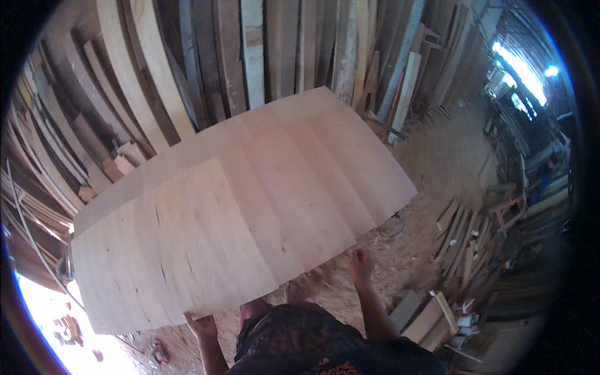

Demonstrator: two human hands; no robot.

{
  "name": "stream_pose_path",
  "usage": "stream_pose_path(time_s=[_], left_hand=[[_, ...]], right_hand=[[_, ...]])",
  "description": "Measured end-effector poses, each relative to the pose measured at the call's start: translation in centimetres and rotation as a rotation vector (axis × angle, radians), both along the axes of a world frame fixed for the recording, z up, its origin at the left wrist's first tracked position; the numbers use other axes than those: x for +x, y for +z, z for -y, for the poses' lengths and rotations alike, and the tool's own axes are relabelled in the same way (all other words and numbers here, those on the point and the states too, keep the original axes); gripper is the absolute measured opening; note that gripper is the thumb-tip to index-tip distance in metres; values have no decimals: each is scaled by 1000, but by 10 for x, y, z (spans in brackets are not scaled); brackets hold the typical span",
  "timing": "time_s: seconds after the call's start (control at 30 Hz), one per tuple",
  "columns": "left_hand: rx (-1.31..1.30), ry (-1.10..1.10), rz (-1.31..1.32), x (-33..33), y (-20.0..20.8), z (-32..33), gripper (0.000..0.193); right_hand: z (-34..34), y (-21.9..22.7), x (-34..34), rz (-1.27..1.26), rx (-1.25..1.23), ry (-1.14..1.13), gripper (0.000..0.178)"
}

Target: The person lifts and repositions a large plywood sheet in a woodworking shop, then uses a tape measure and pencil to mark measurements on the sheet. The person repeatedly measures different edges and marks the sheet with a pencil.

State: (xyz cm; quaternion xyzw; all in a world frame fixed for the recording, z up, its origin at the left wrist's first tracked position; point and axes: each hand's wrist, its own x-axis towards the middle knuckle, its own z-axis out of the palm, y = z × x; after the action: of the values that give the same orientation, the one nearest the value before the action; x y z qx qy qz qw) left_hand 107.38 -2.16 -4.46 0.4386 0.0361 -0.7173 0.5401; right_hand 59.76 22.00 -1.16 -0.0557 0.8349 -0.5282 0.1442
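Observation:
A large pale wooden panel [250, 206], made of several boards joined side by side, fills the middle of the view and slants up toward the far right. My left hand [201, 326] is at its near edge, low and left, with the thumb against the rim and the other fingers partly hidden. Farther right along the same edge is my right hand [360, 267], its fingers curled closed at the rim. How far they reach under the wood cannot be seen. What supports the panel from below is hidden.
Tall planks [253, 56] lean in a row beyond the panel. Offcuts [462, 240] lie heaped on the dusty floor [447, 147] at the right, with flat boards [425, 319] nearer me. A power tool [159, 351] rests at the lower left. Someone in blue [542, 178] is at the far right.

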Motion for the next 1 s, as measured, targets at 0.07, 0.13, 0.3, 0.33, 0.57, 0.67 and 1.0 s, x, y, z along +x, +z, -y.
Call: stream_pose_path(time_s=[0.07,0.13,0.3,0.33,0.57,0.67,1.0], left_hand=[[35,48,-41,-1,-4,4,70],[64,69,13,-4,-5,8,70],[104,80,-88,-4,4,5,74],[139,99,-106,1,5,4,76],[-131,176,-1,81,-23,52,90],[-1,181,101,90,-46,60,92],[99,141,179,75,-84,86,92]], right_hand=[[-11,-17,6,292,-45,-105,40],[-4,-28,23,524,-51,-102,48],[59,-27,70,1030,-552,-76,62],[69,-23,77,975,-547,-74,61],[95,5,78,678,-436,-20,57],[94,11,75,583,-363,-80,58],[150,15,20,695,-336,-42,48]])
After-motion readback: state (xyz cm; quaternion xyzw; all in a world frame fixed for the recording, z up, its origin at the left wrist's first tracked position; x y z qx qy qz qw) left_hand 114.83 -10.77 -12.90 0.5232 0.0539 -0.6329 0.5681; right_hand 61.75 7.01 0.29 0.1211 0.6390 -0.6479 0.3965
